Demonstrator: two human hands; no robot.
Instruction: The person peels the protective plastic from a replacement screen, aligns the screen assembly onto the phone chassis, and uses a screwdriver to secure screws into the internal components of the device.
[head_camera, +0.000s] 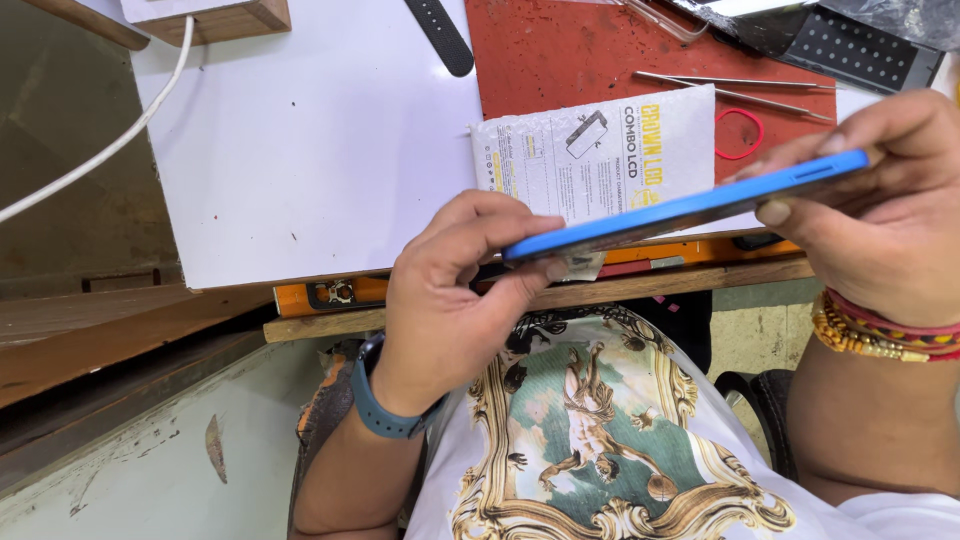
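Starting at the left, we see a white cable (100, 150) curving across the corner of the white desk (300, 150), and a wooden block (215, 18) cut off by the top edge. Our left hand (450, 290), with a blue band (378, 405) on the wrist, pinches the near end of a blue phone (690, 205): its fingers (500, 228) lie closed over the upper face and the thumb presses from below. The phone is held edge-on above the desk's front edge, tilted up toward the right, so we cannot make out its screen or back. Beneath it lies a white bubble-padded pouch (590, 150) with printed panels; it looks flat, and what it holds we cannot tell. Part of it rests on a red mat (560, 50), which also carries thin metal tweezers (730, 85) and a red rubber band (740, 133). A black strap (440, 35) and a dark perforated piece (860, 45) are cropped at the top. An orange strip (330, 293) under the desk is mostly hidden. At the right, our right hand (880, 210) clasps the phone's far end, fingers closed around it, with beaded bracelets (880, 335) at the wrist.
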